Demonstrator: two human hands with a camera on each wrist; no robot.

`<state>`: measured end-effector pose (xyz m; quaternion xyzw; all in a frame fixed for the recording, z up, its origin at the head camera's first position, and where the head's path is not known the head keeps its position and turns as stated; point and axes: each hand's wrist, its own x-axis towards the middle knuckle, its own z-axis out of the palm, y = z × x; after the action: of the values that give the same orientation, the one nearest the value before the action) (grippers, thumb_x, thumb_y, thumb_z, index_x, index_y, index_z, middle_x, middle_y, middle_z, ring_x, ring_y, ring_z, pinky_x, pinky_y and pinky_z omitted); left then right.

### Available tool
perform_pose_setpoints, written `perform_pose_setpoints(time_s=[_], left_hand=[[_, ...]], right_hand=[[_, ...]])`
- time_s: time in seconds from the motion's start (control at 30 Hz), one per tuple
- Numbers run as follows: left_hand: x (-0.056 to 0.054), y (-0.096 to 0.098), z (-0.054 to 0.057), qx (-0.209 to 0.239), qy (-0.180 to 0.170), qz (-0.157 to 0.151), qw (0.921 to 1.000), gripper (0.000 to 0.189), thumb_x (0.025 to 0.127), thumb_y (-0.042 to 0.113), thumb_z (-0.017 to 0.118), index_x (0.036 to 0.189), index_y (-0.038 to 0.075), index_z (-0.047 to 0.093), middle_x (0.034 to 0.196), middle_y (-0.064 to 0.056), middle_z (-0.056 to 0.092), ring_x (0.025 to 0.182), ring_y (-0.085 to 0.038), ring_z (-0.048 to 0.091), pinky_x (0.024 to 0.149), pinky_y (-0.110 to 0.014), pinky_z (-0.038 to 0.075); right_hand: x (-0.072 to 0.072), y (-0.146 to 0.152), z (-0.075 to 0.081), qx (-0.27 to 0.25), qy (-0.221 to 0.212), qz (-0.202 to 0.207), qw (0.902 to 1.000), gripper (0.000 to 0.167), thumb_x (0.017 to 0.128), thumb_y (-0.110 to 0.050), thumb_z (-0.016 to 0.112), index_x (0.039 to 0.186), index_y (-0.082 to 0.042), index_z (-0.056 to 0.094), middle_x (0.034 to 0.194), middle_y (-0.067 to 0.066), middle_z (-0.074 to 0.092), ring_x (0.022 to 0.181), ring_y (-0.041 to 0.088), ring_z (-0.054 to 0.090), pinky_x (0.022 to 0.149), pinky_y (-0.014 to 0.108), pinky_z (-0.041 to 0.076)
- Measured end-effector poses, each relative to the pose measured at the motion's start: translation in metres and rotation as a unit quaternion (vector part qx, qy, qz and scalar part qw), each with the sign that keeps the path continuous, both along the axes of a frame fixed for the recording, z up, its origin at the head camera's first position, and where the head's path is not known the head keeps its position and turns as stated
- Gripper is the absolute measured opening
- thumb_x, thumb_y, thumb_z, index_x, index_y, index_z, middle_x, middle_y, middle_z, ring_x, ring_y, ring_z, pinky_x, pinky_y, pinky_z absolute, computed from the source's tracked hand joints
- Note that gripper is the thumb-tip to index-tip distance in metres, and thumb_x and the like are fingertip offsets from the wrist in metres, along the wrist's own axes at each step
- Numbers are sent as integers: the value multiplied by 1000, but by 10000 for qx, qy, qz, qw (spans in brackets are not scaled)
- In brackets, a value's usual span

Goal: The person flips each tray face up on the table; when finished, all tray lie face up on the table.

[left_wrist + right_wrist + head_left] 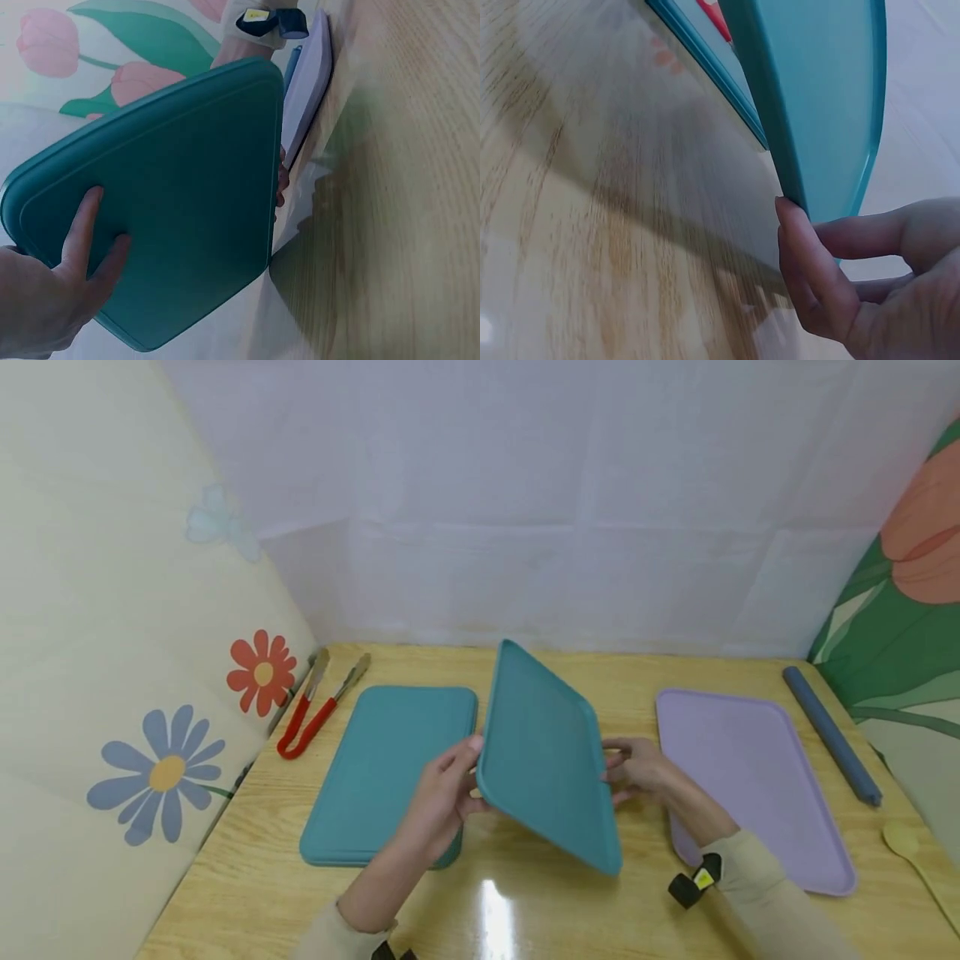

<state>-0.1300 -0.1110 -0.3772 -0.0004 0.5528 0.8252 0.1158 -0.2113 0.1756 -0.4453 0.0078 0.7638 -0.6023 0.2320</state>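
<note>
Both hands hold a teal tray (543, 752) tilted steeply above the middle of the wooden table, its left edge higher than its right. At the left edge, my left hand (442, 789) grips the rim with the thumb, while its fingers spread over the underside, as the left wrist view shows. The right edge is pinched between thumb and fingers of my right hand (877, 277). More teal trays (390, 768), apparently stacked, lie flat beside the left hand. A lilac tray (750, 785) rests on the table, partly beneath the right forearm.
Red-handled tongs (307, 727) lie spread at the back left. Along the right side are a dark blue roll or rod (832, 735) and a pale yellow spoon (903, 843). Cloth (562, 527) hangs behind the table (240, 877), with flower-printed fabric at both sides.
</note>
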Motion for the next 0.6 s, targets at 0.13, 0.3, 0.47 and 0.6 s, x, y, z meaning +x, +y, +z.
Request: perform_pose_setpoints(time_s=[0.13,0.3,0.47,0.6], left_hand=[[-10,-7,1,-23,-312,-187,9993,54,100,26,54,145,3,38,135,-15,50,88,-16,67,60,-25,55],[-23,-15,0,-61,-573,-355,9977,54,100,22,55,147,6,36,133,-11,47,77,-9,62,55,-21,51],[-34,-22,-6,-416,-727,-439,9955,53,99,19,57,147,8,38,110,-5,47,61,-5,43,52,-20,42],[-41,-29,-10,-1009,-761,-626,9900,55,98,17,58,147,4,37,125,-9,49,78,-6,52,61,-21,47]], right_hand=[[0,3,2,90,15,34,10000,65,83,11,62,141,13,34,100,20,51,81,23,61,61,38,59],[-2,5,5,212,24,93,9997,63,84,11,61,142,12,35,100,20,51,80,22,61,61,37,59],[-2,9,7,321,74,119,9994,63,84,11,61,142,12,34,102,21,49,80,22,60,60,36,59],[-3,12,8,452,148,131,9988,64,84,10,61,142,13,33,104,22,49,80,22,61,60,36,59]])
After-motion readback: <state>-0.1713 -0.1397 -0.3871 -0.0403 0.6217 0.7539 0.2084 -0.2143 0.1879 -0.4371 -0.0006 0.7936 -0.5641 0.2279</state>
